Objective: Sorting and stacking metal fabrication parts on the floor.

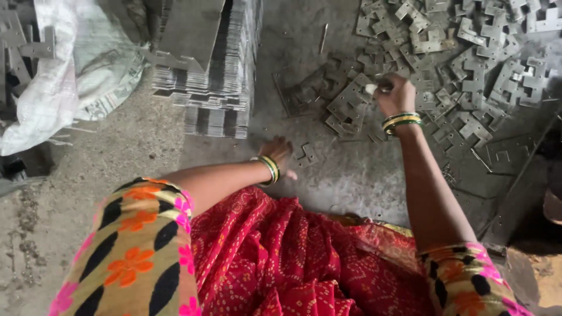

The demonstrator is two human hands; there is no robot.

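The right hand (393, 92) pinches a small white piece (370, 88) over the plate pile (462, 64) on the floor (351, 175). The left hand (280, 153), fingers spread, rests just beside a flat bracket (307, 155); its long axis cannot be told.

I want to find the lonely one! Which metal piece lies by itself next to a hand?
The small notched plate on the bare floor beside the left hand. The others lie in the heap near the right hand or in the stack.
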